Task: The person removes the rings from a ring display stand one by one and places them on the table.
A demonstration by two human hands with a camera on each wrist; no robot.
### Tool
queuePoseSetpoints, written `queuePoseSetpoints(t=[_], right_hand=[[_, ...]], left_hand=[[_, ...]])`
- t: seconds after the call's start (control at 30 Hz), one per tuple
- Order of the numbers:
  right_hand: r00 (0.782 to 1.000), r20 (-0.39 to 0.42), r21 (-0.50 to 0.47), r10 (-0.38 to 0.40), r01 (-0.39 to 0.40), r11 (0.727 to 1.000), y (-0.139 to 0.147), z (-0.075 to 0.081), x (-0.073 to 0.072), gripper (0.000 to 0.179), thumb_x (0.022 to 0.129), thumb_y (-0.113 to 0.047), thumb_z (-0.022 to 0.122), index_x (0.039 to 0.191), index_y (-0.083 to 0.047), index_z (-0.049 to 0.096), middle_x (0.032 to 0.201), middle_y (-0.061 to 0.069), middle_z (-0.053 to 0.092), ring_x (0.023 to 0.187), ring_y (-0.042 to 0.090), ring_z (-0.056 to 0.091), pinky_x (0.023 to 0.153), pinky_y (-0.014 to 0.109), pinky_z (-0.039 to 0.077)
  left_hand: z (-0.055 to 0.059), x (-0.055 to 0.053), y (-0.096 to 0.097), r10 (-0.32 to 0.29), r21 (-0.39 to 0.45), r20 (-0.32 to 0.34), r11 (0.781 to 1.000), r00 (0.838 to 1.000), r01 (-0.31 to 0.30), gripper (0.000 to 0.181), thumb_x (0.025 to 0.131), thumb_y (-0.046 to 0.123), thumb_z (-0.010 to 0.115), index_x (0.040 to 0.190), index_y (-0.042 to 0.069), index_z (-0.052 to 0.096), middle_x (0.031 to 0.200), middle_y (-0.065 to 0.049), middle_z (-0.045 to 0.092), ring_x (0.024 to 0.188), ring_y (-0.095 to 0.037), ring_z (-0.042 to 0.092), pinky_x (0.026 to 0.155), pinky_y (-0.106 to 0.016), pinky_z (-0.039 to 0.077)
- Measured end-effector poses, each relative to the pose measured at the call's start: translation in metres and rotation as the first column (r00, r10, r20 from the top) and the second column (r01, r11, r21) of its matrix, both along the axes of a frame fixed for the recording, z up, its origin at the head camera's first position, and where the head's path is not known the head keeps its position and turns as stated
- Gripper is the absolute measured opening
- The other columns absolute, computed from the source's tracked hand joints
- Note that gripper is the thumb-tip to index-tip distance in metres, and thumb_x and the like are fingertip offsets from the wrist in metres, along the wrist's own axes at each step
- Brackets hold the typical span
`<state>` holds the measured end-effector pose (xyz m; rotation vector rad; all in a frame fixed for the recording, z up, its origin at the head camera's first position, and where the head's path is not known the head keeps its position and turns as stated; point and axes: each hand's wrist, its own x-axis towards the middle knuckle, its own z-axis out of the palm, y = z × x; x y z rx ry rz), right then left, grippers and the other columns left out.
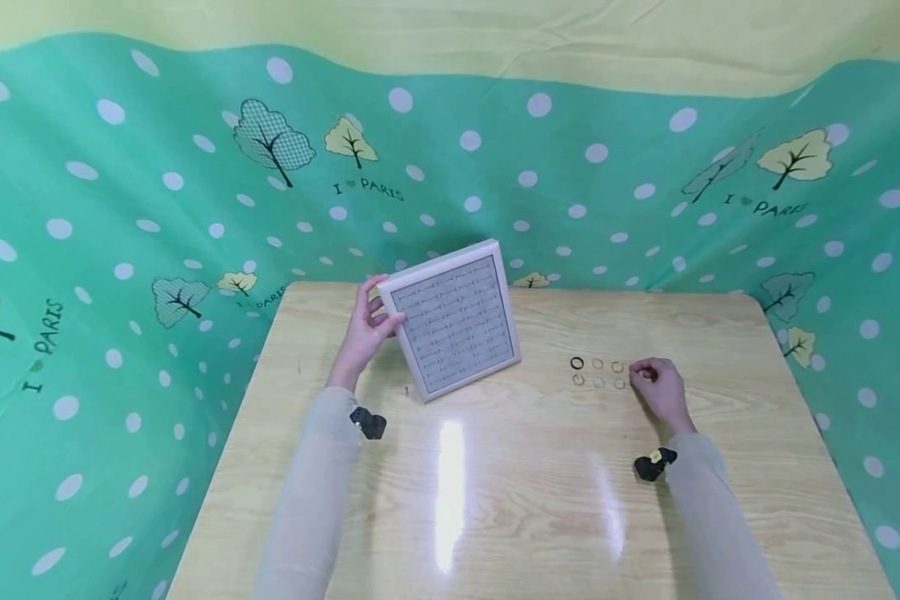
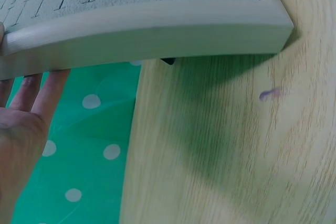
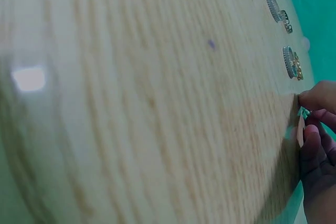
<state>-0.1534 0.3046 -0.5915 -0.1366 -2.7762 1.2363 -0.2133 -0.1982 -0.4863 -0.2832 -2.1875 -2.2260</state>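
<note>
My left hand (image 1: 363, 332) grips the upper left corner of a white-framed ring display tray (image 1: 506, 308). Its thumb lies on the front and its fingers go behind. The grey slotted insert (image 1: 456, 325) faces me, and the tray leans with its lower edge at the table. Over on the right, several rings (image 1: 597, 364) lie in two short rows, one of them a black ring (image 1: 577, 363). My right hand (image 1: 662, 390) is at the right end of these rows, thumb and fingers pinching a small ring (image 3: 304, 113) with a green glint, mostly hidden by the fingers.
A wooden table (image 1: 525, 483) carries everything. Green dotted cloth (image 1: 435, 158) hangs along the back and both sides, close behind the tray. Small dark marks (image 3: 211, 43) show on the tabletop.
</note>
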Motion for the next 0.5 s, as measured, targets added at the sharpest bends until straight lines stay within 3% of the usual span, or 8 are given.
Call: queuePoseSetpoints(t=[0.33,0.5], right_hand=[[1.0,-0.021,-0.013,0.0,0.0,1.0,-0.003,-0.005,0.0,0.017,0.092,-0.003,0.059,0.104,0.009,0.062,0.099,0.02,0.051,0.084,0.02,0.044,0.071,0.024,0.039],[0.992,0.04,-0.17,-0.12,0.125,0.977,-0.003,-0.005,0.01,0.029,0.091,-0.001,0.057,0.118,0.009,0.054,0.107,0.017,0.05,0.083,0.011,0.044,0.065,0.011,0.039]], left_hand=[[-0.001,0.007,-0.004,0.007,-0.001,0.052,1.0,0.999,-0.007,0.079,0.094,-0.001,0.059,0.154,0.029,0.017,0.133,-0.024,0.049,0.103,-0.024,0.06,0.085,-0.035,0.056],[0.003,0.023,0.0,0.011,0.013,0.081,1.0,0.997,-0.012,0.087,0.095,0.001,0.057,0.156,0.028,0.001,0.136,-0.028,0.045,0.108,-0.027,0.059,0.088,-0.035,0.055]])
